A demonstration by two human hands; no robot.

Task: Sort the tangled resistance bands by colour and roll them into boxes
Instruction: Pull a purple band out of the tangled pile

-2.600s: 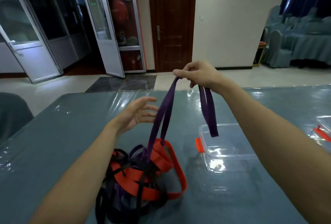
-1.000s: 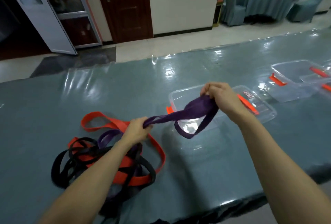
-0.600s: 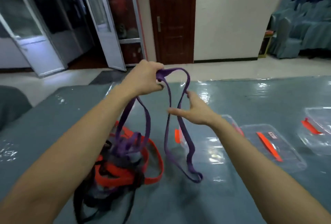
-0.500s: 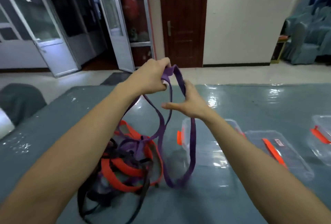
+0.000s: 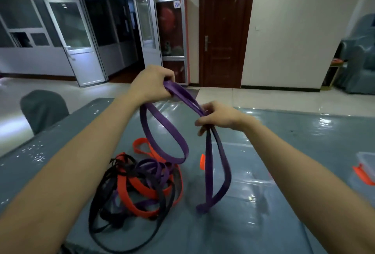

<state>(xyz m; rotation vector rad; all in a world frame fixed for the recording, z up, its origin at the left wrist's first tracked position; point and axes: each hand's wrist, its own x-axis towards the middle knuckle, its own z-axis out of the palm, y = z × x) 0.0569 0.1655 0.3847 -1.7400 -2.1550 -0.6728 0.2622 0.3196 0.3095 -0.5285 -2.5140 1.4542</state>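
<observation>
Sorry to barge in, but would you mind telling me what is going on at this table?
A person is sorting resistance bands. The left hand grips the top of a purple band held up over the table, and the right hand pinches its strands lower down, so two loops hang. The tangled pile of orange, black and purple bands lies below, beside a clear box.
</observation>
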